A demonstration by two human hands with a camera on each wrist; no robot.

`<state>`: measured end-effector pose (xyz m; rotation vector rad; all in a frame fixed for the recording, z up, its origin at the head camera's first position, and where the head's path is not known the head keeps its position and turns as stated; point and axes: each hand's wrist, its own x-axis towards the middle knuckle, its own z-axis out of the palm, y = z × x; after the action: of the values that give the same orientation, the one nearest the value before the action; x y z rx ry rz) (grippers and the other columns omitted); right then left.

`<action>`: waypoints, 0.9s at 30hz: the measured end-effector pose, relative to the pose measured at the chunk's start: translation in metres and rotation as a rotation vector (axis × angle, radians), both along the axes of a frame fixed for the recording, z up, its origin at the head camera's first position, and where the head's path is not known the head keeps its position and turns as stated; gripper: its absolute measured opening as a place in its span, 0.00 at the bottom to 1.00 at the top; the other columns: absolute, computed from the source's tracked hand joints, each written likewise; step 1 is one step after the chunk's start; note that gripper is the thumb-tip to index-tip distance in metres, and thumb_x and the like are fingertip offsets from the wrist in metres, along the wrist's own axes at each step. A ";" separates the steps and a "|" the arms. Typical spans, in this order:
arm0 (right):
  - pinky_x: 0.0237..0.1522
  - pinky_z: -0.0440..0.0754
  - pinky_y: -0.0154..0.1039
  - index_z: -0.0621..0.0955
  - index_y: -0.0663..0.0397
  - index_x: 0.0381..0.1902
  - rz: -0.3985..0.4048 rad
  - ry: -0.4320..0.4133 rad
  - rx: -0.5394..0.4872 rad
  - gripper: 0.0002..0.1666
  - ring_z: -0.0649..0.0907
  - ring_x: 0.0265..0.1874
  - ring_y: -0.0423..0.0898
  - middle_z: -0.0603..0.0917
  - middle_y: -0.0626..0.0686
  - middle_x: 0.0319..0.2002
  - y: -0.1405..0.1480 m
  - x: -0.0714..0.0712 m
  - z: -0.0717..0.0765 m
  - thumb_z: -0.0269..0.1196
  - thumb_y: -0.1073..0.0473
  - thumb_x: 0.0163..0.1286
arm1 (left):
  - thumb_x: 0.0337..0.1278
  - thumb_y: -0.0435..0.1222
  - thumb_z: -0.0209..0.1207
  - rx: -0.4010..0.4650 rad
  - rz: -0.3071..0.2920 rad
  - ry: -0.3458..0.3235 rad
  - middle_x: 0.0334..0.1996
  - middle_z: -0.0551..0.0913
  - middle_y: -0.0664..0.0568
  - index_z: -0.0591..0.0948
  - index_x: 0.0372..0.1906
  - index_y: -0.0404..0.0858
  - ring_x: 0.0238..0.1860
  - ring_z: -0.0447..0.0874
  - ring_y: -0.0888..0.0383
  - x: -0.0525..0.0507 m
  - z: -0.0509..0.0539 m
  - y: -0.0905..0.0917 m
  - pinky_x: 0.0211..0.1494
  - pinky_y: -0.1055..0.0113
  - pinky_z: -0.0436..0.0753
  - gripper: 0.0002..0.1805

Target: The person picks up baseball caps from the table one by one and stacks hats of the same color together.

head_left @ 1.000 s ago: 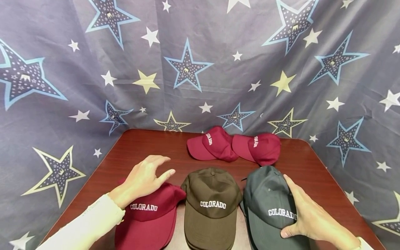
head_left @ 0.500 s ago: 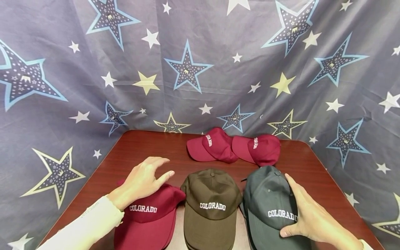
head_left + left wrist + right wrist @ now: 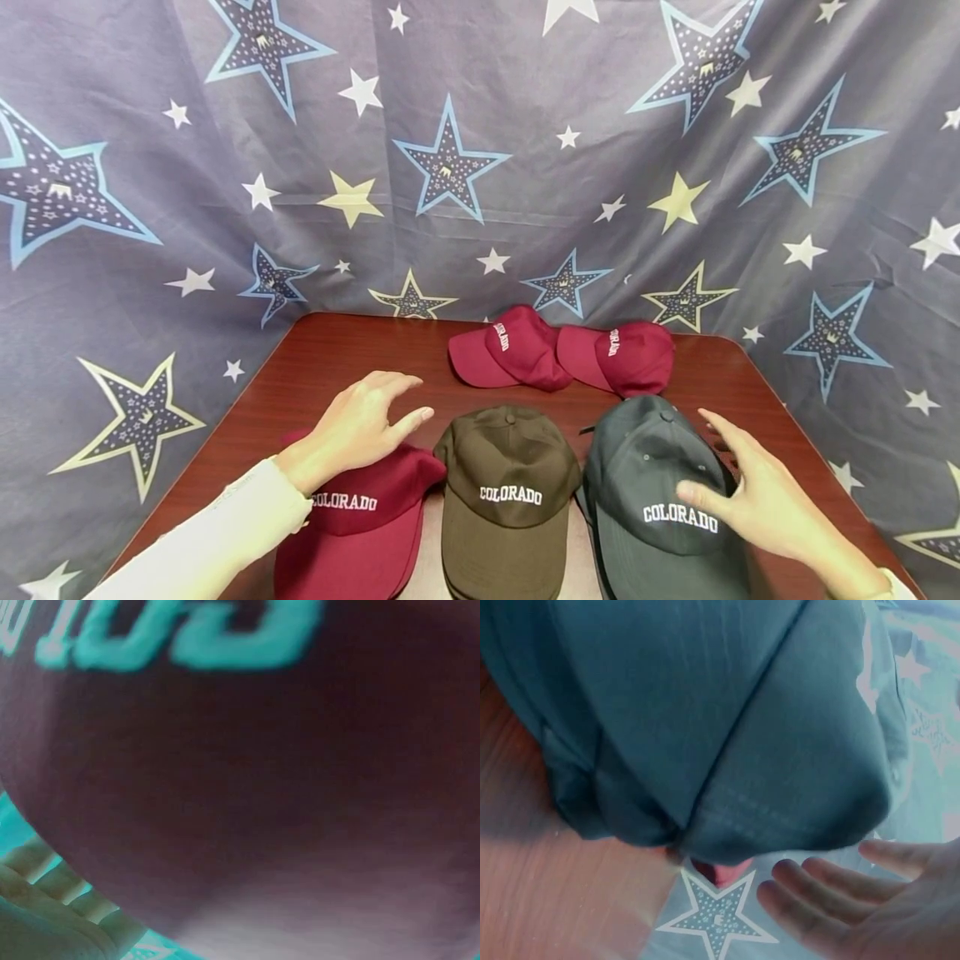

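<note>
Three COLORADO baseball caps stand in a front row: a maroon cap (image 3: 352, 550) at left, a brown cap (image 3: 506, 533) in the middle, a dark grey cap (image 3: 645, 475) at right. Over the maroon cap's crown hovers my left hand (image 3: 356, 429), fingers extended and thumb apart, holding nothing. My right hand (image 3: 772, 496) is spread beside the grey cap's right side, its thumb in front of the crown. The right wrist view shows those fingers apart from the grey cap (image 3: 705, 712). Maroon cloth (image 3: 225, 787) fills most of the left wrist view.
Two more maroon caps, one left (image 3: 517, 346) and one right (image 3: 622, 354), lie touching at the back of the reddish-brown table (image 3: 360, 342). A grey curtain (image 3: 480, 233) printed with stars hangs behind and around the table.
My right hand has let go of the grey cap and drawn slightly right, uncovering its lettering. My left hand has shifted a little to the right. The caps have stayed put.
</note>
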<state>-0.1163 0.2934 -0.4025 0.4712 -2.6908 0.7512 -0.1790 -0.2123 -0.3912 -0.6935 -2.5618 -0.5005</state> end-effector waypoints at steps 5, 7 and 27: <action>0.43 0.84 0.44 0.71 0.54 0.72 -0.057 0.000 -0.028 0.39 0.85 0.49 0.64 0.82 0.64 0.56 0.010 -0.009 0.005 0.71 0.50 0.68 | 0.62 0.53 0.67 -0.018 -0.019 -0.023 0.54 0.85 0.46 0.84 0.59 0.40 0.59 0.82 0.46 -0.005 0.006 0.011 0.60 0.48 0.80 0.28; 0.43 0.84 0.45 0.71 0.54 0.72 -0.073 -0.008 -0.033 0.36 0.86 0.48 0.65 0.82 0.65 0.57 0.014 -0.011 0.005 0.68 0.51 0.71 | 0.62 0.54 0.66 -0.025 -0.021 -0.035 0.55 0.85 0.46 0.84 0.59 0.40 0.60 0.81 0.46 -0.008 0.008 0.015 0.61 0.48 0.80 0.28; 0.49 0.76 0.65 0.68 0.56 0.74 -0.142 -0.063 -0.029 0.35 0.80 0.56 0.70 0.78 0.69 0.61 0.021 -0.012 0.001 0.61 0.46 0.76 | 0.65 0.55 0.63 -0.123 -0.074 -0.154 0.61 0.82 0.42 0.79 0.65 0.36 0.63 0.79 0.45 -0.043 0.045 0.050 0.65 0.49 0.77 0.33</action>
<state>-0.1280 0.3143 -0.4013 0.2505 -2.7324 0.7755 -0.2218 -0.1621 -0.3458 -0.8243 -2.7374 -0.4375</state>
